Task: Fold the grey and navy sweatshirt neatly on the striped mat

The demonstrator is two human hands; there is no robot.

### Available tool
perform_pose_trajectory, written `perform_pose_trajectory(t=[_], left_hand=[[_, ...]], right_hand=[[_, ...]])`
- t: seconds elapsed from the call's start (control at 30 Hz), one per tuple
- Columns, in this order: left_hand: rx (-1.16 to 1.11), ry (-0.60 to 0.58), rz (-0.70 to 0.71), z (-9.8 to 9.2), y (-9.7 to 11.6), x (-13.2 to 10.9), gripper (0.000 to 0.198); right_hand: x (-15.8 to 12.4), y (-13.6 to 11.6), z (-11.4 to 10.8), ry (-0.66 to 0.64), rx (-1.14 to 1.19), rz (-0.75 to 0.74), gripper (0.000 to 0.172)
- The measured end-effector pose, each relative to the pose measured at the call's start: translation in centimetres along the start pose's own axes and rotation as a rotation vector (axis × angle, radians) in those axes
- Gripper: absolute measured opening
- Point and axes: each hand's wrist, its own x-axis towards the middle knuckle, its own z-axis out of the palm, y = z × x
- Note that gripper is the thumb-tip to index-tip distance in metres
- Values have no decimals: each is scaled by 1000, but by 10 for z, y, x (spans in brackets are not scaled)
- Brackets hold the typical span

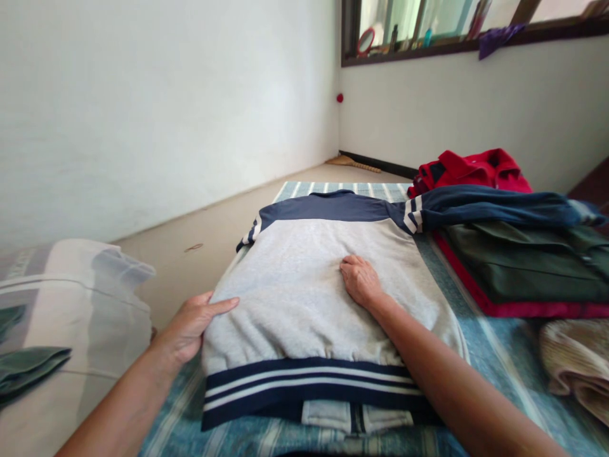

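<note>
grey sweatshirt [295, 298] lies hem toward the person, collar away, on a striped blue mat [480, 362] — right hand [360, 281] flat and open mid-chest, left hand [193, 327] open against its left edge, nearer the hem.

This looks like a room in someone's home, maybe a bedroom. A striped blue bed cover [504, 362] lies low on the bare floor [200, 254], with a pillow [71, 298] beside it. Clothes sit on it: a gray top [304, 298], a red shirt [469, 170] and a green cloth [518, 266]. The white walls [143, 108] are plain. On the window ledge [428, 51] are a little round mirror [365, 42] and bottles [394, 38]. A purple cloth [497, 39] hangs there, and a broom [354, 164] lies in the corner.
</note>
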Motion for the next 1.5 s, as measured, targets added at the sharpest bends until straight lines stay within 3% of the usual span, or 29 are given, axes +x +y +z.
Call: perform_pose_trajectory(t=[0.23,0.67,1.03,1.5], left_hand=[[91,-47,-9,1,-11,2,34],[47,-46,-9,0,-12,1,35],[32,-52,7,1,-15,-4,39],[44,-58,20,1,-15,-5,40]], right_hand=[[1,0,0,-6,-4,-4,17],[0,-7,-4,-48,-157,-20,23],[-2,-10,-11,-102,-146,-51,24],[-7,-17,-7,-47,-236,-34,20]])
